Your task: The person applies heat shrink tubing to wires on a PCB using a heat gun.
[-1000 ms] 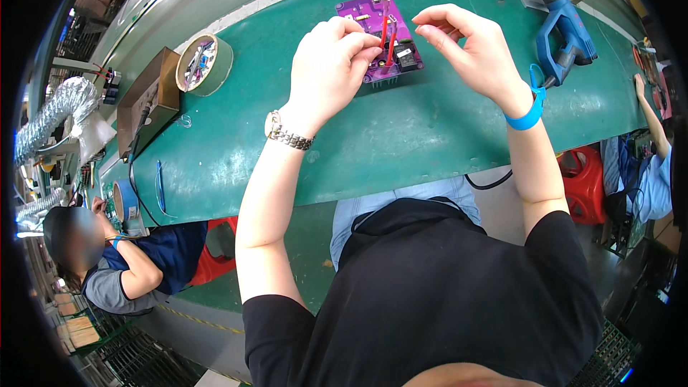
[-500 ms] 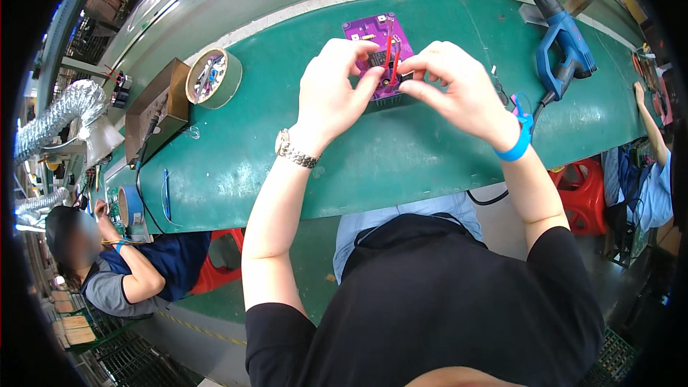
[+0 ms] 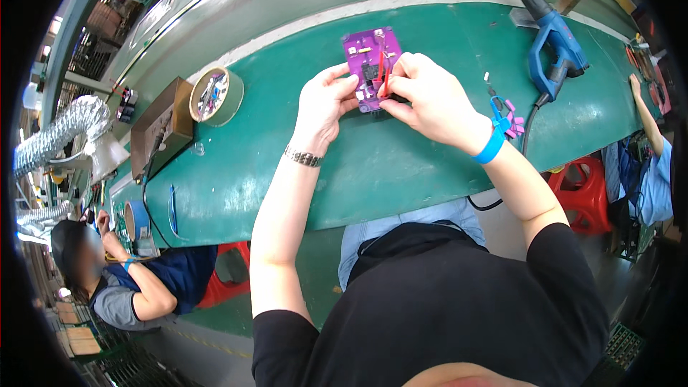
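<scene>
A purple circuit board (image 3: 356, 61) with small parts on it sits at the middle of the bench, in front of me. Two red wires or sleeves (image 3: 382, 64) stand up from its right side. My left hand (image 3: 324, 100) grips the board's left edge between thumb and fingers. The fingers of my right hand (image 3: 430, 97) are pinched around the base of a red wire at the board's lower right; the exact contact is partly hidden. A blue wrist strap (image 3: 491, 145) is on my right wrist.
On the green bench (image 3: 430, 165), a blue heat gun (image 3: 555, 50) lies at the right. Purple pieces (image 3: 512, 120) are beside my right wrist. A round tub of small parts (image 3: 228, 100) and a metal box (image 3: 168, 125) stand left. People sit at both sides.
My left hand has shifted from the red wires to the board's left edge. My right hand has closed in on a wire's base. The board has turned slightly and sits lower in view.
</scene>
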